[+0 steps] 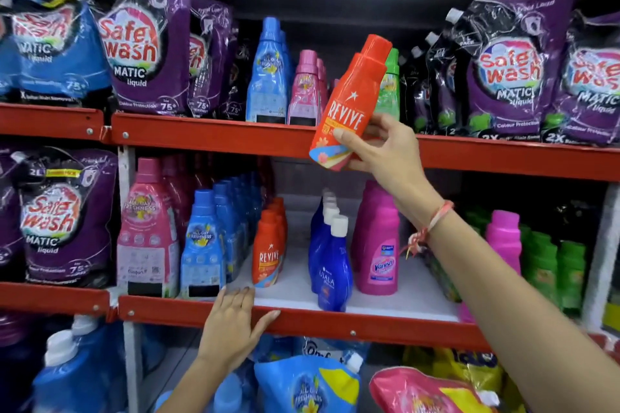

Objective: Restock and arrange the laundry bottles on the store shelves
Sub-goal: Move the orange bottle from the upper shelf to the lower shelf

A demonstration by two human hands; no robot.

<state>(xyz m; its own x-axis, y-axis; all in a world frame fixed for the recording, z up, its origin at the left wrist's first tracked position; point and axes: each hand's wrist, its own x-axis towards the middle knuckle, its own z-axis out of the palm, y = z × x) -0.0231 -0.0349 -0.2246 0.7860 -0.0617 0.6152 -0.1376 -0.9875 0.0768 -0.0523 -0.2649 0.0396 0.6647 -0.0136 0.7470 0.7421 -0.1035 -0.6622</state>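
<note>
My right hand (pixel 379 147) grips the lower part of an orange Revive bottle (pixel 352 94), held tilted in front of the upper shelf's red rail (pixel 214 134). My left hand (pixel 235 315) lies flat on the middle shelf's red rail (pixel 335 320), fingers spread, holding nothing. Just behind it a row of orange Revive bottles (pixel 268 255) stands on the white shelf board (pixel 295 282). To their right stand dark blue bottles with white caps (pixel 330 261) and pink Vanish bottles (pixel 377 245).
Light blue bottles (pixel 208 238) and pink bottles (pixel 147 235) fill the middle shelf's left part, green bottles (pixel 550 261) its right. Purple Safewash pouches (pixel 141 30) line the upper shelf beside blue (pixel 268 74), pink and green bottles. Refill pouches (pixel 308 386) sit below.
</note>
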